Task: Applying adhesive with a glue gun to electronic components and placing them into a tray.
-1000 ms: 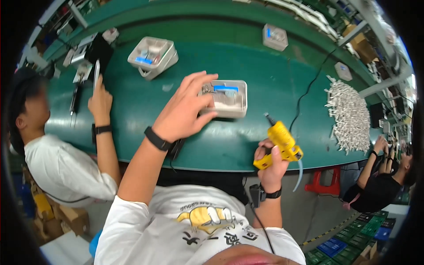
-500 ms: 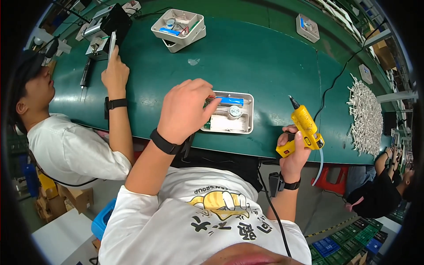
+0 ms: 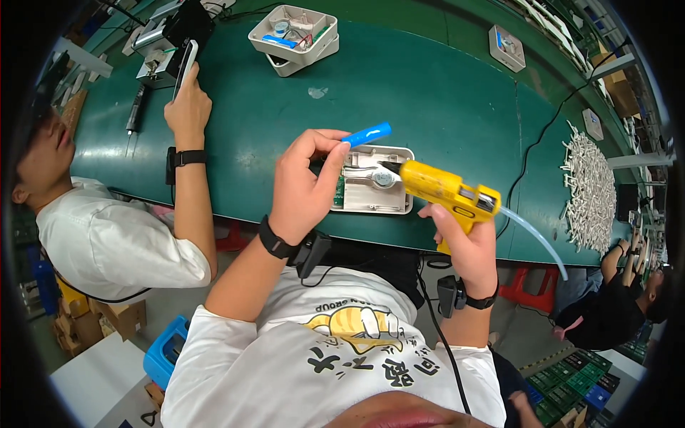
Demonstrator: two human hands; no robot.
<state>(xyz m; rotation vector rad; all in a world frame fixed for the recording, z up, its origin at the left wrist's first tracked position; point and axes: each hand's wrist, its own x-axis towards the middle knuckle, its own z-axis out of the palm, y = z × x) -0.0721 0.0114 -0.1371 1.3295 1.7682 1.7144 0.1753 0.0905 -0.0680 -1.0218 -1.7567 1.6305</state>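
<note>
Gluing the open white casing [image 3: 374,182]
My left hand [image 3: 303,189] pinches a blue battery cell [image 3: 367,133]; my right hand [image 3: 460,239] grips the yellow glue gun [image 3: 446,189], nozzle needing a steady dab inside.

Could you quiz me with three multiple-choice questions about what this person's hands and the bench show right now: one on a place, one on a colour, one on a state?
1. Where does the glue gun nozzle point?
A. at the open white case
B. at the floor
C. at the pile of white sticks

2. What colour is the cylinder?
A. red
B. blue
C. black

3. The left hand is
A. flat on the belt
B. empty
C. pinching the cylinder

Answers: 1 A, the tip sits over the case. 2 B, plainly blue. 3 C, fingertips grip its end; the right hand grips the gun.
</note>
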